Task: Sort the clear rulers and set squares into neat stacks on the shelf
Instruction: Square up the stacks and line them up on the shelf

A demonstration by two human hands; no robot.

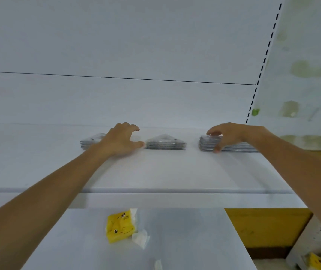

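Observation:
Three stacks of clear plastic pieces stand in a row at the back of the white shelf (165, 172). The left stack of set squares (91, 142) is partly hidden behind my left hand (120, 141). That hand hovers with its fingers arched and spread, and its thumb tip touches the left corner of the middle triangular stack (165, 144). My right hand (227, 135) grips the stack of rulers (206, 143) on the right, fingers on top and thumb against its front edge.
Below the shelf's front lip lies a lower white surface with a yellow tissue pack (120, 226) and loose tissue. A slotted upright (263, 65) borders the shelf on the right. More yellow packs (319, 262) sit at the bottom right corner.

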